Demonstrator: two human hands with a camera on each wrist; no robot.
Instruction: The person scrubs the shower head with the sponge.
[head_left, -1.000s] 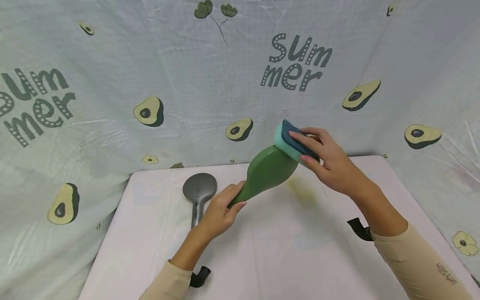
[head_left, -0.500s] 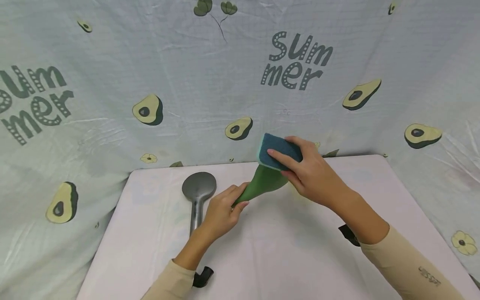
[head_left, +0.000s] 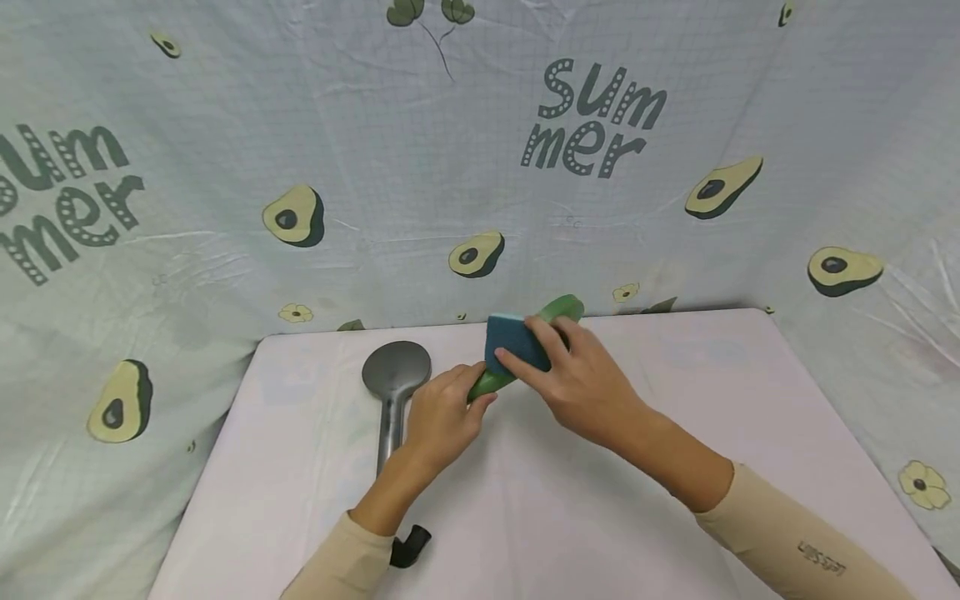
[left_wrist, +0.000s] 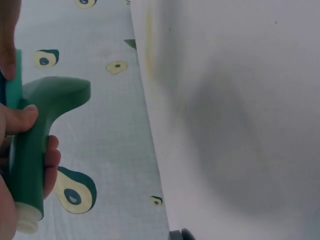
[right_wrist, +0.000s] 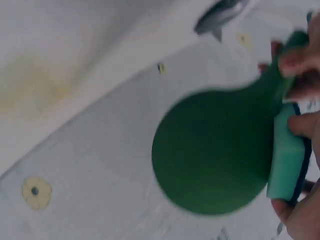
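Observation:
My left hand [head_left: 442, 418] grips the handle of a green shower head [head_left: 567, 307], whose round head points up and to the right, above the table. In the left wrist view a pale collar [left_wrist: 28, 218] shows at the handle's end. My right hand [head_left: 588, 385] holds a sponge [head_left: 512, 340] with a dark blue scouring side and mint foam. The foam lies against the shower head near its neck; the right wrist view shows the foam [right_wrist: 286, 160] touching its edge. In the head view, sponge and right hand cover much of the green head.
A grey shower head [head_left: 396, 372] lies on the pale pink table [head_left: 660, 517] left of my hands, its handle partly behind my left forearm. A cloth [head_left: 360, 150] printed with avocados and lettering hangs behind the table. A yellowish stain [right_wrist: 35, 82] marks the tabletop.
My right hand has slid the sponge left and down, from the green head's far edge towards the handle. The shower head has tilted so less of its face shows; my left hand keeps its grip.

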